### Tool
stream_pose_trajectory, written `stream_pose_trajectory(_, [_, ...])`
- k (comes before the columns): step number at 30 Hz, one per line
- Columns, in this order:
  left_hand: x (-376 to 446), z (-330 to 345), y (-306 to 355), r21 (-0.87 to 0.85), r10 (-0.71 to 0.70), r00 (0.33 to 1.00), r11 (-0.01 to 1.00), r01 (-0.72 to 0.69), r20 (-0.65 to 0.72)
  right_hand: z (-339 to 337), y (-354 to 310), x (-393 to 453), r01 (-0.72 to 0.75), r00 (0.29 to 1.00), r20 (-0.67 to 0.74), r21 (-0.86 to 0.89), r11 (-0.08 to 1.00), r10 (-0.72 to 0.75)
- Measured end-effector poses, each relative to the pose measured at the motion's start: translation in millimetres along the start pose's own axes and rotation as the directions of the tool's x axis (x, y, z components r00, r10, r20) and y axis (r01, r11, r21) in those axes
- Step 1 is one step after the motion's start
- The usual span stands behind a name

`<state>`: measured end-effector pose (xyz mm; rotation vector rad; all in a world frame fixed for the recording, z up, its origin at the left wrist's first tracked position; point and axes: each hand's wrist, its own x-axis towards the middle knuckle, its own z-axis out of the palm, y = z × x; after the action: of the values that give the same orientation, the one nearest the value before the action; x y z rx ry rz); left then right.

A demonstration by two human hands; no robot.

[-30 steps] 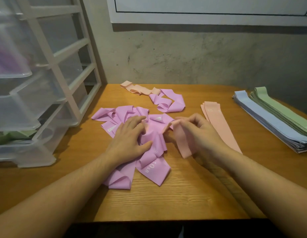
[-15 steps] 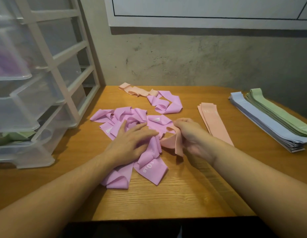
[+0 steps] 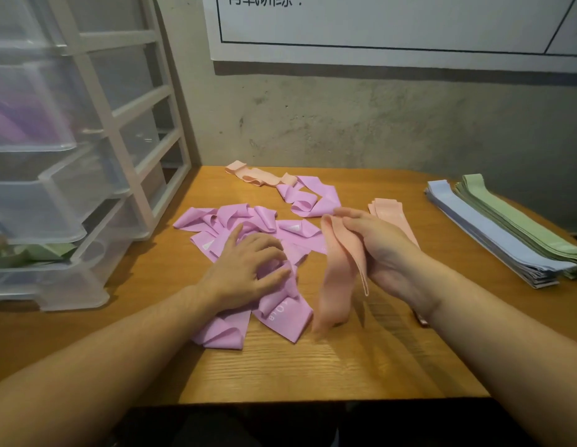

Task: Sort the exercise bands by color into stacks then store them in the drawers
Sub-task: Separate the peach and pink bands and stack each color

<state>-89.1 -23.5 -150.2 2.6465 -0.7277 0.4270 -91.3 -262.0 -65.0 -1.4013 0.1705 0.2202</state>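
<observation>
While the right hand (image 3: 374, 250) pinches a peach band (image 3: 340, 279) at its upper end and lets it dangle just above the worktop (image 3: 313, 366), the left hand (image 3: 245, 269) presses down with curled fingers on the jumbled pile of pink bands (image 3: 248, 227), touching them without clearly gripping one. Doing this step well probably means letting the peach band hang free so its twists fall out, then laying it flat and lined up on the small peach stack (image 3: 387, 209) just behind the right hand, while the left keeps the pink heap from dragging along. Farther back lie a loose peach band (image 3: 258, 177) and a few more pink bands (image 3: 309, 198); at the right edge sit the blue stack (image 3: 480, 233) and green stack (image 3: 519, 224), and the drawers (image 3: 55, 201) stand at left. One pink band reads "LB" after blurred digits; the wall poster (image 3: 377, 24) shows Chinese characters, cropped at the top.
</observation>
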Motion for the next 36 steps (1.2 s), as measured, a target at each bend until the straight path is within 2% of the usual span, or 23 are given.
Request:
stream_pose_trajectory(3, [6,-12,10,-0.094,0.007,0.997,0.995,-0.015,-0.08,-4,-6,-8,0.035,0.999,0.04,0.001,0.999,-0.035])
stream_pose_trajectory(6, [11,-28,34,-0.321,-0.061,0.983,0.947,0.002,-0.174,-6,-13,-17,0.077,0.995,0.065,0.041,0.996,-0.08])
stream_pose_trajectory(8, [13,-36,56,-0.524,-0.144,0.985,0.849,0.075,-0.092,-7,-16,-22,0.094,0.991,0.092,0.091,0.991,-0.102])
stream_pose_trajectory(10, [13,-37,77,-0.702,-0.197,0.98,0.697,0.143,0.004,-7,-19,-27,0.105,0.987,0.112,0.12,0.987,-0.119])
stream_pose_trajectory(12, [13,-35,95,-0.81,-0.207,0.976,0.56,0.173,0.065,-7,-21,-34,0.119,0.983,0.124,0.146,0.982,-0.137])
stream_pose_trajectory(14, [10,-34,111,-0.846,-0.21,0.967,0.479,0.233,0.147,-9,-23,-43,0.12,0.98,0.136,0.173,0.978,-0.144])
stream_pose_trajectory(18, [0,-27,126,-0.853,-0.191,0.959,0.444,0.273,0.207,-15,-28,-57,0.095,0.984,0.126,0.227,0.969,-0.126])
stream_pose_trajectory(23, [-12,-41,134,-0.847,-0.294,0.919,0.386,0.365,0.262,-27,-37,-72,0.124,0.986,0.072,0.271,0.955,-0.148])
stream_pose_trajectory(28, [-22,-58,135,-0.814,-0.408,0.887,0.426,0.394,0.216,-44,-39,-90,0.131,0.986,0.086,0.149,0.98,-0.145])
stream_pose_trajectory(32, [-21,-70,136,-0.699,-0.482,0.876,0.62,0.355,0.017,-51,-40,-104,0.109,0.986,0.124,0.058,0.992,-0.116])
stream_pose_trajectory(36, [-14,-78,135,-0.676,-0.469,0.866,0.696,0.24,-0.176,-56,-40,-114,0.036,0.992,0.127,-0.09,0.995,-0.025])
